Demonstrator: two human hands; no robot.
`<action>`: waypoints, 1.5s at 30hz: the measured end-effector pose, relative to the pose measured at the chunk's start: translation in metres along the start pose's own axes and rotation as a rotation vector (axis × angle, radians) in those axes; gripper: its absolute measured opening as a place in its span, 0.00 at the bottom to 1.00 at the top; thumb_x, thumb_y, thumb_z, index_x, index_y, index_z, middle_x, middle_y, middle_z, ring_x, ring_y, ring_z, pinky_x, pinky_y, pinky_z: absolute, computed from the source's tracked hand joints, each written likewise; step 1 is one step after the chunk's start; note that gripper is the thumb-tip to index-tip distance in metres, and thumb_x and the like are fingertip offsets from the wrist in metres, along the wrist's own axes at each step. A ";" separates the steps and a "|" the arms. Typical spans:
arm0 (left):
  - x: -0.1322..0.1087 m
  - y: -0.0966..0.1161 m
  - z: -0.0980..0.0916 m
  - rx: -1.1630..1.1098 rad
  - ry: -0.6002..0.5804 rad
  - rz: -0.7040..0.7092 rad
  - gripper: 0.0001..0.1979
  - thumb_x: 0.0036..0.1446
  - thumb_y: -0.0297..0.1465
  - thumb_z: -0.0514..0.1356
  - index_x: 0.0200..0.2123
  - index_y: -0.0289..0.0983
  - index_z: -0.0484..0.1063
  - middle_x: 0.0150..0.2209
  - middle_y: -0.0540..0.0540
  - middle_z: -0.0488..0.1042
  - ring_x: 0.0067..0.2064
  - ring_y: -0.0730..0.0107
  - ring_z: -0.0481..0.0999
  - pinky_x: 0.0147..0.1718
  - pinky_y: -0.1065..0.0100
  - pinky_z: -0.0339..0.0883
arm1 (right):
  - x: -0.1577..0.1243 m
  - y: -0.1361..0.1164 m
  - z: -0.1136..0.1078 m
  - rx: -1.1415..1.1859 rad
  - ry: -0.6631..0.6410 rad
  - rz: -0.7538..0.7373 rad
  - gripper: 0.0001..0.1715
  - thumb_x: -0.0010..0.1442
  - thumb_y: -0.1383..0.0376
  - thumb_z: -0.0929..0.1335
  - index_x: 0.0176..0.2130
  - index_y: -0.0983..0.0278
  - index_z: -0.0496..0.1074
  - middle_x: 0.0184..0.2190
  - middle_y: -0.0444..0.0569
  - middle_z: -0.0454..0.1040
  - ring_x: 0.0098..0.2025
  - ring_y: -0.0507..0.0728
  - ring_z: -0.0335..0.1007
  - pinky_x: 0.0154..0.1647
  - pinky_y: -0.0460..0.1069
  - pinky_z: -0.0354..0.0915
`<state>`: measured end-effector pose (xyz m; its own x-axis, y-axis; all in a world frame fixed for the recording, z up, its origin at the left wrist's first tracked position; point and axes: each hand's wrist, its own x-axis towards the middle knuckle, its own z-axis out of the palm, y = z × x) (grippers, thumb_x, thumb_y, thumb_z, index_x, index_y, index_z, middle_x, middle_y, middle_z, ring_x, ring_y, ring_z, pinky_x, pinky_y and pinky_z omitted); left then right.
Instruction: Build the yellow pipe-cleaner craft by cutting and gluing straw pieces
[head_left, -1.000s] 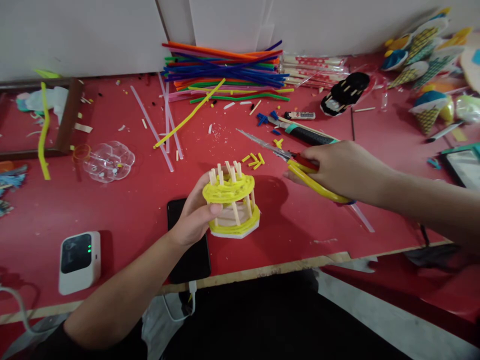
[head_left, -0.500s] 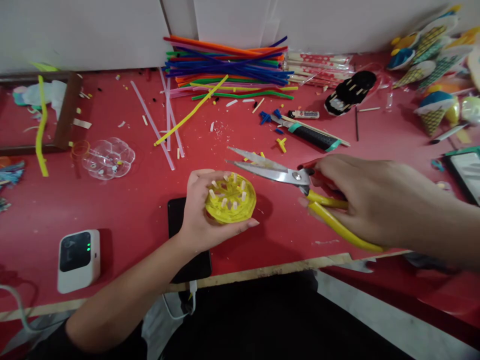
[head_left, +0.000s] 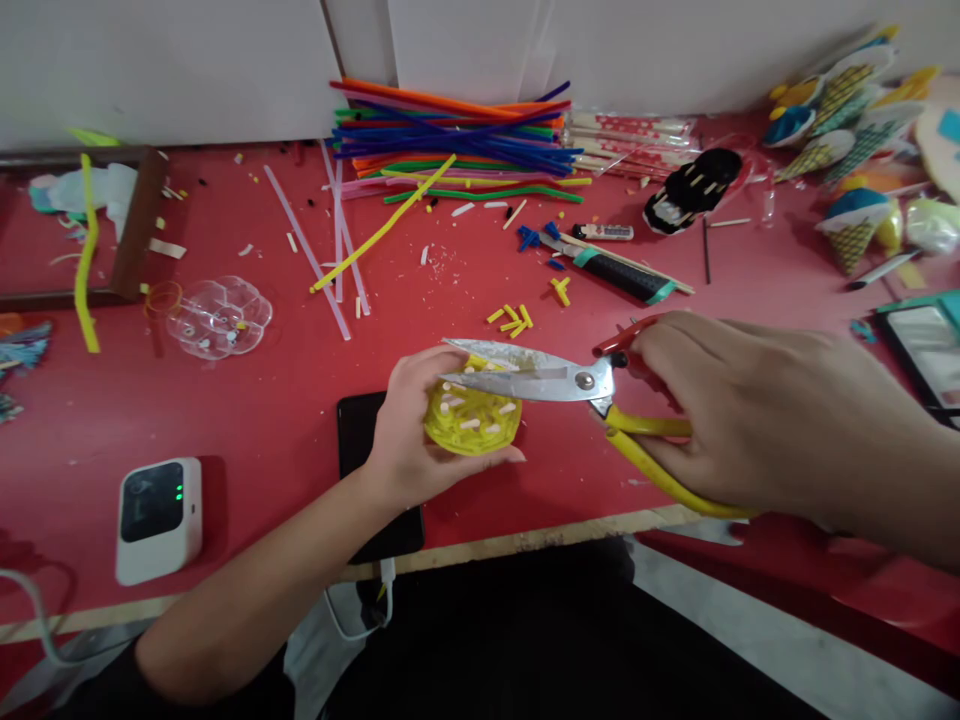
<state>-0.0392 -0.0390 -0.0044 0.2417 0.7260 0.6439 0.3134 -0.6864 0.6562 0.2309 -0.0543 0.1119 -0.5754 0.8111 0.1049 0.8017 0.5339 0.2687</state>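
Note:
My left hand grips a small round yellow basket woven from pipe cleaner around short wooden sticks. The basket is tipped so its open top faces me. My right hand holds yellow-handled scissors. Their blades are slightly apart and lie across the top rim of the basket, at the stick ends. Both hands hover just above the red table, near its front edge.
A black phone lies under my left wrist, and a white device with green lights sits at the front left. Coloured pipe cleaners are heaped at the back. Yellow offcuts, a clear flower-shaped tray, a black-handled tool and paper cones lie around.
My left hand lifted the basket off the table and tipped its top toward me. My right hand brought the scissors leftward until the blades reached the basket's rim.

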 end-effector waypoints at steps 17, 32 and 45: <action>-0.004 -0.003 0.006 -0.216 -0.019 0.028 0.48 0.46 0.47 0.80 0.66 0.48 0.63 0.52 0.43 0.73 0.50 0.55 0.80 0.47 0.54 0.80 | 0.002 0.010 0.009 -0.164 0.202 -0.173 0.24 0.69 0.60 0.57 0.26 0.64 0.68 0.20 0.48 0.68 0.16 0.53 0.60 0.16 0.48 0.49; 0.000 -0.002 0.006 -0.538 -0.136 -0.119 0.41 0.47 0.29 0.78 0.61 0.48 0.62 0.58 0.43 0.70 0.58 0.57 0.77 0.52 0.57 0.78 | 0.011 0.027 0.011 0.006 0.084 -0.127 0.18 0.70 0.54 0.55 0.32 0.59 0.60 0.25 0.44 0.63 0.24 0.55 0.57 0.25 0.50 0.53; 0.003 -0.003 0.002 -0.262 -0.117 0.029 0.43 0.44 0.37 0.80 0.61 0.43 0.65 0.52 0.43 0.71 0.50 0.58 0.78 0.47 0.57 0.77 | 0.012 0.021 0.009 -0.017 0.078 -0.161 0.20 0.71 0.54 0.56 0.31 0.59 0.62 0.25 0.45 0.63 0.25 0.56 0.60 0.27 0.51 0.54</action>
<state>-0.0379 -0.0341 -0.0051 0.3558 0.6956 0.6242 0.0603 -0.6836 0.7274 0.2425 -0.0314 0.1101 -0.7078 0.6937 0.1333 0.6955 0.6512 0.3037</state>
